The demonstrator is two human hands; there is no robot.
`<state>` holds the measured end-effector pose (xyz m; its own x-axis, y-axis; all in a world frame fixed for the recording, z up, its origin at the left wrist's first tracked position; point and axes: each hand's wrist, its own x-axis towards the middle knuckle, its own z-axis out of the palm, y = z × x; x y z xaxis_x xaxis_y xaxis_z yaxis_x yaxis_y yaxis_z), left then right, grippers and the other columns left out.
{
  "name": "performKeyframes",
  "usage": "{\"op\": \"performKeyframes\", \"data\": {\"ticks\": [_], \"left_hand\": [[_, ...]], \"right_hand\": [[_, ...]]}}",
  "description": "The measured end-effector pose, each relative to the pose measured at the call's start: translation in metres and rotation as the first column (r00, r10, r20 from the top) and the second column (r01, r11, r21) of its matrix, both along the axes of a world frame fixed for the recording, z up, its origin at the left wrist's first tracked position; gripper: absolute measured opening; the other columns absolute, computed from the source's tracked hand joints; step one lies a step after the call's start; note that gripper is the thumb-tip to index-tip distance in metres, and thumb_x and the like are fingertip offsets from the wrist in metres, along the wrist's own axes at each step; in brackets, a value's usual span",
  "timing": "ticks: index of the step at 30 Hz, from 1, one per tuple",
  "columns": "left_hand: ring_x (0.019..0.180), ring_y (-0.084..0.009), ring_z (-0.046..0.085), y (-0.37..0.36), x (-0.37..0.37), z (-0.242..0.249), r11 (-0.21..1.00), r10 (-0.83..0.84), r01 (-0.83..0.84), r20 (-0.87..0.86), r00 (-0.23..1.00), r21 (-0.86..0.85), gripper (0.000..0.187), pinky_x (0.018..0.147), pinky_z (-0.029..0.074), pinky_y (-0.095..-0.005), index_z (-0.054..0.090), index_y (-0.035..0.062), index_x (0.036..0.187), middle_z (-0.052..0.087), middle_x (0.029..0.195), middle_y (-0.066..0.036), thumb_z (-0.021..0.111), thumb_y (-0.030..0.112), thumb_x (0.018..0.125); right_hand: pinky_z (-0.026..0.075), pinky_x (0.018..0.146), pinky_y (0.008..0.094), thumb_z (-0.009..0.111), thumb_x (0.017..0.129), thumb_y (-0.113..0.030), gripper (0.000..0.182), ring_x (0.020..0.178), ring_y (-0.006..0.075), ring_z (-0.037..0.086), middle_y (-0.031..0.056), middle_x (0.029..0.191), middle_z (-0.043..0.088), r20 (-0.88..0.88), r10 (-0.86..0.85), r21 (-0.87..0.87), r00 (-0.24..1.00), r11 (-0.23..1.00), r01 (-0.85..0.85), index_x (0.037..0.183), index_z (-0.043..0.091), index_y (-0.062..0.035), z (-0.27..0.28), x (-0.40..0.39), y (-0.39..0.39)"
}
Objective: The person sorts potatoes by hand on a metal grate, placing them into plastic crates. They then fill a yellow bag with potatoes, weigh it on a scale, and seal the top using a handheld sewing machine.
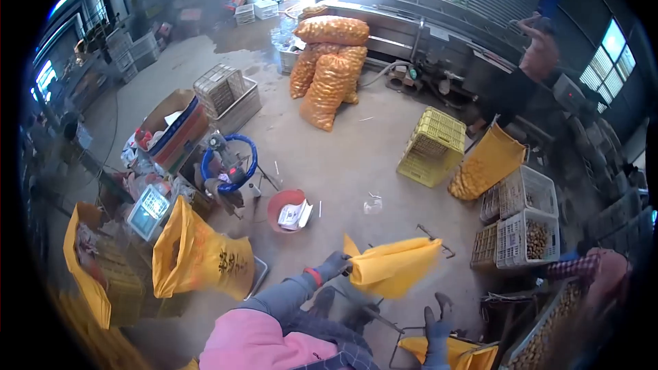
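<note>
My left hand (336, 266), in a dark glove, is closed on one end of a folded yellow woven sack (396, 266), which sticks out to the right above the floor. To the lower right, my right hand (439, 318), also gloved, is raised with its fingers apart and holds nothing. Close under the right hand lies another yellow sack (473, 356), partly cut off by the frame's lower edge. A thin metal stand (397, 349) shows beside it.
A red bucket (277, 209) with papers stands ahead. An open yellow sack (212, 253) and a digital scale display (149, 211) are at left. Full mesh sacks (329, 92), a yellow crate (432, 147) and white crates (528, 236) stand beyond. A co-worker (596, 274) bends at right.
</note>
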<state>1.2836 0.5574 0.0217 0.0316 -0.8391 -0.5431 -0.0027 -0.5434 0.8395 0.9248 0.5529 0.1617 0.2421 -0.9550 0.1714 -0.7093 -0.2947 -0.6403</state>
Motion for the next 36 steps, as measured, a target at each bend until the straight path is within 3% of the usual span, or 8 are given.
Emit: {"op": "performKeyframes", "data": {"ticks": [5,10,12,14,18,20,24,36], "left_hand": [[0.071,-0.0214,0.068,0.013,-0.026,0.063,0.816,-0.433,0.46,0.158,0.887,-0.349,0.034,0.069,0.056,-0.0339,0.061,-0.0106,0.115,0.071,0.084,-0.015,0.06,0.01,0.087],[0.089,-0.0317,0.068,0.013,-0.001,0.061,0.484,-0.256,0.641,0.604,0.755,-0.596,0.032,0.08,0.054,-0.0399,0.064,-0.0047,0.115,0.071,0.096,-0.016,0.059,0.007,0.085],[0.111,-0.035,0.06,0.002,0.012,0.058,0.955,-0.289,0.295,0.14,0.947,-0.02,0.037,0.092,0.049,-0.0419,0.065,-0.0001,0.116,0.066,0.111,-0.02,0.065,0.011,0.081],[0.121,-0.0334,0.054,-0.013,0.023,0.071,0.968,-0.222,0.251,0.556,0.801,0.026,0.048,0.097,0.048,-0.0411,0.062,0.004,0.122,0.056,0.13,-0.021,0.07,0.017,0.077],[0.129,-0.0356,0.048,-0.039,-0.013,0.158,0.64,0.223,0.355,0.606,0.763,-0.682,0.061,0.111,0.034,-0.0473,0.055,0.0133,0.133,0.049,0.142,-0.015,0.072,0.028,0.077],[0.132,-0.0343,0.043,-0.049,-0.057,0.169,0.492,0.001,0.755,0.868,0.496,-0.433,0.066,0.117,0.02,-0.0536,0.053,0.0166,0.135,0.046,0.144,-0.013,0.072,0.038,0.076],[0.123,-0.0298,0.054,-0.077,-0.081,0.095,0.413,-0.521,0.878,0.853,0.008,0.244,0.052,0.116,0.018,-0.0565,0.065,0.0201,0.124,0.062,0.126,-0.008,0.069,0.042,0.077],[0.104,-0.0311,0.065,-0.064,-0.143,0.052,0.445,-0.822,0.852,0.503,0.267,0.276,0.044,0.098,0.043,-0.0443,0.07,0.0161,0.115,0.071,0.106,-0.012,0.062,0.044,0.082]], "right_hand": [[0.03,0.113,0.0488,0.076,0.075,-0.031,0.063,0.129,0.0326,0.046,0.0125,0.139,0.05,-0.473,0.135,-0.193,0.871,0.948,-0.252,0.133,0.056,-0.0141,0.016,0.006,-0.074],[0.042,0.101,0.043,0.066,0.082,-0.041,0.039,0.11,0.0301,0.061,0.0083,0.113,0.069,-0.506,0.556,0.358,0.659,0.831,-0.425,0.116,0.069,-0.0215,-0.071,-0.031,-0.103],[0.045,0.096,0.0439,0.061,0.086,-0.042,0.035,0.103,0.0295,0.063,0.0085,0.106,0.07,-0.416,0.508,0.388,0.754,0.849,-0.358,0.113,0.069,-0.0211,-0.047,-0.029,-0.09],[0.048,0.091,0.0448,0.056,0.09,-0.043,0.033,0.096,0.0288,0.065,0.0088,0.1,0.071,-0.323,0.45,0.431,0.833,0.853,-0.294,0.109,0.069,-0.0206,-0.023,-0.017,-0.08],[0.052,0.08,0.0446,0.056,0.091,-0.04,0.033,0.091,0.0345,0.066,0.014,0.096,0.07,-0.364,0.592,0.437,0.719,0.791,-0.429,0.108,0.07,-0.0161,-0.015,0.014,-0.073],[0.052,0.08,0.0454,0.055,0.092,-0.04,0.032,0.091,0.0343,0.066,0.014,0.096,0.07,-0.378,0.668,0.48,0.641,0.733,-0.482,0.108,0.07,-0.0172,-0.015,0.031,-0.073],[0.052,0.081,0.0455,0.055,0.091,-0.041,0.03,0.092,0.0329,0.067,0.0133,0.097,0.071,-0.444,0.596,0.411,0.669,0.799,-0.439,0.109,0.07,-0.0212,-0.017,0.028,-0.08],[0.052,0.084,0.0449,0.061,0.086,-0.047,0.037,0.092,0.0354,0.067,0.0173,0.097,0.07,-0.346,0.563,0.638,0.751,0.728,-0.252,0.105,0.074,-0.0179,-0.123,-0.09,-0.074]]}}
